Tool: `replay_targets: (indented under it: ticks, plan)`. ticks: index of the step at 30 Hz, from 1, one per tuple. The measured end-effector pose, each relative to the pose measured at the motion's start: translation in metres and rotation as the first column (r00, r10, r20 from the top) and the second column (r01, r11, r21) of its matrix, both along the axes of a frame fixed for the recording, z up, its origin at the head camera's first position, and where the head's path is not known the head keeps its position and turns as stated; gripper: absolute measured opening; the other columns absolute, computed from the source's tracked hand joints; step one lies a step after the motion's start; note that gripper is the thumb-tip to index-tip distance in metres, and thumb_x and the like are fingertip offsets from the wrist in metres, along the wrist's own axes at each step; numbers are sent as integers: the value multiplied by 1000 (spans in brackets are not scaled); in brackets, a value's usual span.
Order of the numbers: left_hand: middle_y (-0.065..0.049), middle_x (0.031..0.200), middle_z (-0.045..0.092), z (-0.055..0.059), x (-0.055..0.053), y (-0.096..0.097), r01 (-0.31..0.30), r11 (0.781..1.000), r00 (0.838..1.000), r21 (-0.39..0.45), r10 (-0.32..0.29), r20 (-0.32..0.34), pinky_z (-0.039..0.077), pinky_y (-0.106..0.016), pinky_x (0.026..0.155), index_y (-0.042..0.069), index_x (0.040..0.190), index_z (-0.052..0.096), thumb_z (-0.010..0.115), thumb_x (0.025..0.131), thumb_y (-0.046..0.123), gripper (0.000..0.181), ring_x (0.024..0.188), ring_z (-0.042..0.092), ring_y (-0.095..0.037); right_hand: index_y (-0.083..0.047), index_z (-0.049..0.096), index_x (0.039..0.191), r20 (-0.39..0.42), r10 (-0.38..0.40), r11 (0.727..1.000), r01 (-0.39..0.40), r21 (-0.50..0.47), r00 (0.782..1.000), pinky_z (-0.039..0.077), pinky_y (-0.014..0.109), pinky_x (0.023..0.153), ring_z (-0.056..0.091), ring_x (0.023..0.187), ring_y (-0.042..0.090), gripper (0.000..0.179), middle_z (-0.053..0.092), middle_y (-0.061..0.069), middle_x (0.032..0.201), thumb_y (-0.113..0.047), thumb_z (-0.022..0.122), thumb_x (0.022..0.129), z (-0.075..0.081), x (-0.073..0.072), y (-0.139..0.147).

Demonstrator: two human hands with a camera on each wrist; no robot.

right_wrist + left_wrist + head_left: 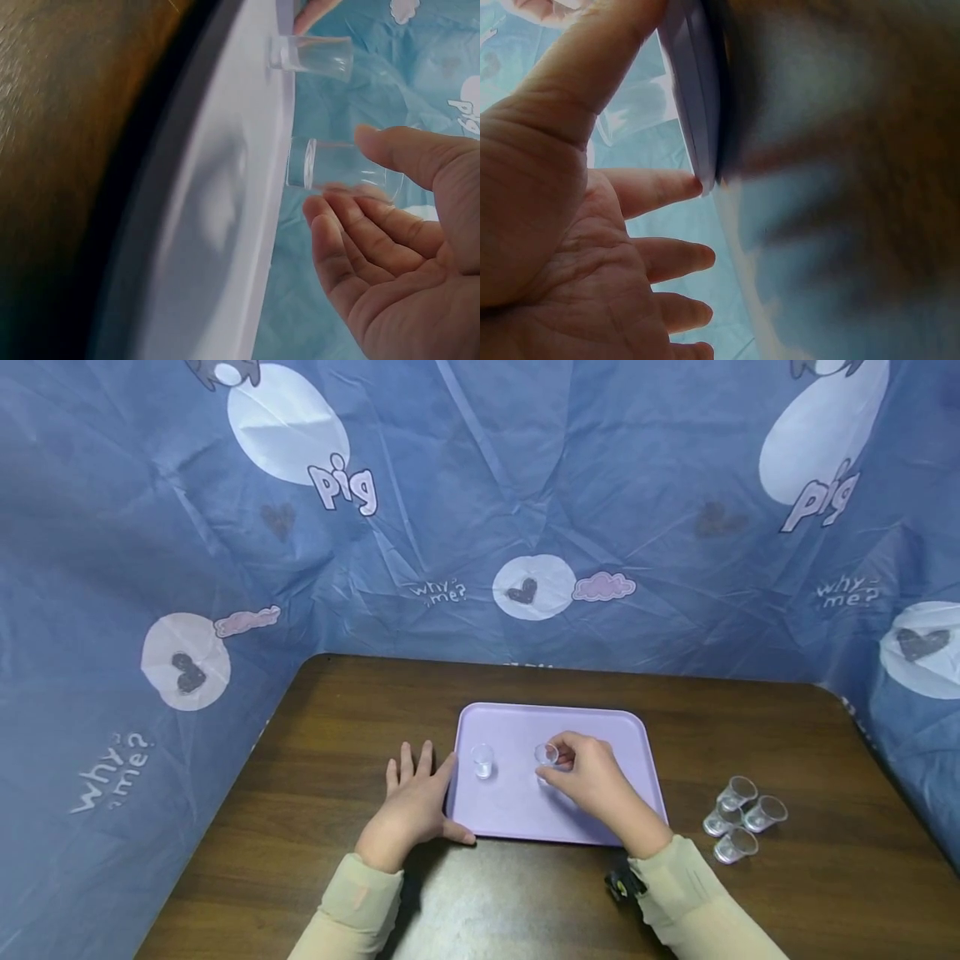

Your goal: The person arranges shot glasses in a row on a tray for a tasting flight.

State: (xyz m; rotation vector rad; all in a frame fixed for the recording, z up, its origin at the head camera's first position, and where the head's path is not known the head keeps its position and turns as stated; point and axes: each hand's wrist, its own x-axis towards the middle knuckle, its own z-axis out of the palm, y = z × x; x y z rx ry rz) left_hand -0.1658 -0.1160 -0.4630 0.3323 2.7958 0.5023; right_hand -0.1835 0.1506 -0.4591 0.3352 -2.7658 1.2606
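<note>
A lilac tray (517, 822) lies on the wooden table. My left hand (412, 814) rests at its left edge with the fingers spread; in the left wrist view the thumb (592, 67) and index fingertip touch the rim. With thumb and fingers my right hand (592, 777) pinches a clear shot glass (349, 165) upright, its base at the tray's middle. Another clear shot glass (483, 762) stands on the left part of the tray, also visible in the right wrist view beyond the held glass.
Several clear shot glasses (738, 791) stand in a cluster on the table (825, 752), right of the tray. A blue printed cloth (450, 527) hangs behind the table and along its sides. A black wrist strap (625, 882) shows at the right sleeve.
</note>
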Motion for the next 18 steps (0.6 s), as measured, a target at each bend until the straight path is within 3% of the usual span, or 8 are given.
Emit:
replay_targets:
  ticks: [18]
  plan:
    - [-32, 162, 16, 2, -1, 1, 9, 999, 1000, -33, -9, -3, 4, -68, 114, 10, 159, 37, 95, 56, 57, 127, 146, 1, -56, -4, 70, 89, 43, 44, 999, -43, -14, 998, 56, 34, 74, 66, 77, 16, 22, 69, 2, 82, -6, 87, 76, -10, -14, -35]
